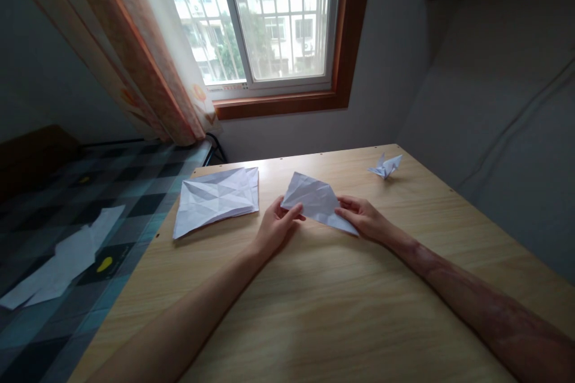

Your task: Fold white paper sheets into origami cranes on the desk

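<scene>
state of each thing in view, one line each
left hand, gripping held paper
right hand, gripping held paper
held paper, folded, creased
sheets, creased, stacked
paper bird, folded, standing
loose paper, lying on bed
curtain, drawn aside
window, can't tell if open

Bare left hand (pixel 275 226), bare right hand (pixel 366 220), slender fingers (pixel 350 201), narrow wrists (pixel 257 249), left forearm (pixel 202 304) and right forearm (pixel 476 300) uncovered, each widening away from the wrist.

From above the table (pixel 269 311), the head camera faces the window (pixel 283 18).
</scene>
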Demonstrator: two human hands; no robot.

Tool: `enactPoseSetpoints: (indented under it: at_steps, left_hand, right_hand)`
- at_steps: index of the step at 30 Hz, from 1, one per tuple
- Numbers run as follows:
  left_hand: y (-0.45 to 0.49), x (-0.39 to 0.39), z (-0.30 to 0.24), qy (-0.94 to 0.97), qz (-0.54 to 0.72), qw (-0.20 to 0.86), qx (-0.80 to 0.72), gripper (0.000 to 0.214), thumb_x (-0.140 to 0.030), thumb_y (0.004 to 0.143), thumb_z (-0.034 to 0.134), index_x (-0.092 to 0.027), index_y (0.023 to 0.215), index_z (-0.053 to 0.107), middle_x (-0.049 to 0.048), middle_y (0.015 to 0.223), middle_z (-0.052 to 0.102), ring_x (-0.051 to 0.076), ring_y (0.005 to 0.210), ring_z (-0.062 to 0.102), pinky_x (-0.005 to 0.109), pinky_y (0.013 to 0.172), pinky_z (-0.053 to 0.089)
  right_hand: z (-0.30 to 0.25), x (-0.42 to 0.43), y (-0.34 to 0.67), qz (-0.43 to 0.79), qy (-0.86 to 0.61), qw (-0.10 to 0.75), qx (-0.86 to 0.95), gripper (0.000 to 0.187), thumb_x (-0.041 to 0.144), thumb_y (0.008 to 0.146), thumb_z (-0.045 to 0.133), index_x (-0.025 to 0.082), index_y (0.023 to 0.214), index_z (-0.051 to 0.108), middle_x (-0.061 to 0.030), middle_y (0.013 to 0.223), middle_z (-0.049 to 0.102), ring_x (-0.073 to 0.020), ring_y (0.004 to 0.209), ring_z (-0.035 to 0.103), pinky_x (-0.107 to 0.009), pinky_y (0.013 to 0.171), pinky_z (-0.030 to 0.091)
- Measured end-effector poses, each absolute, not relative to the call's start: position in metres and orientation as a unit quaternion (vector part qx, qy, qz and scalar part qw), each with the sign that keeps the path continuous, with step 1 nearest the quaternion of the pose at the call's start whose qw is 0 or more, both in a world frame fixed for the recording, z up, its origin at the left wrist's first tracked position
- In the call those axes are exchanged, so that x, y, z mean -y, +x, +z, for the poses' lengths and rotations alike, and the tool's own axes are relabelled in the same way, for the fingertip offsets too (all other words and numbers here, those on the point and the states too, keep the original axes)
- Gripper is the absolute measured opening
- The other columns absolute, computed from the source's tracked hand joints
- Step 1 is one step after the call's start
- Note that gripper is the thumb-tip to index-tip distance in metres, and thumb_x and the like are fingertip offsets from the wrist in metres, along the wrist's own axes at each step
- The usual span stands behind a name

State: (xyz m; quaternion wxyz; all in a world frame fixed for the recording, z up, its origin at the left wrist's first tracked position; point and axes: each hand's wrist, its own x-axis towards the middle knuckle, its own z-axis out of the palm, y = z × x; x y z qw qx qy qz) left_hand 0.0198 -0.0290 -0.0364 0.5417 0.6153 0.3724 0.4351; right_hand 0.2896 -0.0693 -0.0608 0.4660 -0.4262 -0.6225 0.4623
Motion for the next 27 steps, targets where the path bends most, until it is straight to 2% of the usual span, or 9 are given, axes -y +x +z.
enactPoseSetpoints:
  at_steps: [2,4,7,10,12,15,18,23,27]
  left_hand:
    - [0.018,0.023,-0.041,0.603,0.475,0.505,-0.395,0.052,-0.062,0.086,0.082,-0.018,0.108,0.064,0.0095,0.109,0.079,0.023,0.095,0.077,0.033,0.081,0.062]
    - [0.017,0.019,-0.045,0.596,0.482,0.486,-0.419,0.056,-0.06,0.082,0.085,-0.02,0.112,0.06,0.0075,0.104,0.076,0.021,0.085,0.074,0.03,0.07,0.059]
    - [0.015,0.02,-0.047,0.619,0.466,0.452,-0.443,0.061,-0.051,0.079,0.089,-0.02,0.122,0.057,0.004,0.098,0.073,0.019,0.078,0.071,0.028,0.064,0.056]
    - [0.014,0.024,-0.046,0.668,0.446,0.391,-0.45,0.058,-0.041,0.081,0.087,-0.021,0.126,0.057,0.0021,0.096,0.072,0.018,0.079,0.068,0.028,0.068,0.054]
    - [0.012,0.025,-0.044,0.7,0.423,0.345,-0.46,0.045,-0.039,0.084,0.083,-0.021,0.119,0.06,0.0017,0.095,0.073,0.018,0.079,0.067,0.028,0.07,0.052]
    - [0.011,0.024,-0.041,0.736,0.379,0.295,-0.476,0.027,-0.042,0.087,0.078,-0.021,0.098,0.065,0.0017,0.088,0.072,0.02,0.077,0.066,0.03,0.07,0.05]
    - [0.009,0.021,-0.041,0.741,0.367,0.277,-0.489,0.028,-0.046,0.088,0.078,-0.021,0.093,0.066,0.0023,0.087,0.074,0.021,0.078,0.067,0.03,0.069,0.049]
    - [0.004,0.014,-0.04,0.723,0.368,0.249,-0.529,0.032,-0.047,0.084,0.082,-0.021,0.098,0.069,0.001,0.088,0.075,0.019,0.072,0.065,0.03,0.066,0.045]
    - [0.002,0.01,-0.04,0.732,0.358,0.236,-0.529,0.02,-0.038,0.085,0.078,-0.022,0.095,0.072,0.0002,0.083,0.072,0.019,0.071,0.063,0.03,0.066,0.044]
  right_hand:
    - [-0.06,0.07,0.29,0.434,-0.44,0.436,0.654,0.049,0.047,0.1,0.072,0.02,0.141,0.072,-0.001,0.087,0.073,-0.0179,0.075,0.065,-0.028,0.068,0.053]
    - [-0.059,0.072,0.289,0.401,-0.451,0.41,0.684,0.053,0.041,0.101,0.07,0.021,0.15,0.065,0.0051,0.072,0.061,-0.0138,0.062,0.052,-0.025,0.058,0.042]
    - [-0.059,0.074,0.288,0.354,-0.457,0.396,0.713,0.055,0.035,0.1,0.071,0.022,0.153,0.061,0.007,0.07,0.055,-0.0126,0.06,0.046,-0.025,0.055,0.036]
    - [-0.059,0.073,0.288,0.307,-0.465,0.397,0.73,0.051,0.034,0.097,0.074,0.022,0.147,0.065,0.0034,0.08,0.063,-0.0143,0.066,0.053,-0.026,0.06,0.042]
    - [-0.058,0.072,0.289,0.268,-0.47,0.393,0.744,0.047,0.034,0.097,0.075,0.024,0.142,0.069,0.0001,0.088,0.068,-0.0166,0.071,0.058,-0.029,0.066,0.048]
    - [-0.055,0.073,0.29,0.212,-0.455,0.382,0.776,0.035,0.034,0.099,0.074,0.025,0.132,0.075,-0.0064,0.101,0.075,-0.0231,0.089,0.067,-0.037,0.083,0.055]
    - [-0.051,0.075,0.289,0.165,-0.419,0.362,0.817,0.03,0.033,0.104,0.068,0.027,0.131,0.078,-0.0115,0.122,0.077,-0.0296,0.114,0.068,-0.047,0.103,0.054]
    - [-0.049,0.076,0.288,0.136,-0.394,0.309,0.855,0.037,0.028,0.11,0.059,0.033,0.144,0.073,-0.0093,0.145,0.072,-0.0302,0.129,0.065,-0.052,0.114,0.051]
    - [-0.053,0.076,0.289,0.13,-0.38,0.292,0.868,0.045,0.025,0.111,0.057,0.038,0.154,0.065,-0.0051,0.155,0.068,-0.0298,0.139,0.062,-0.053,0.12,0.049]
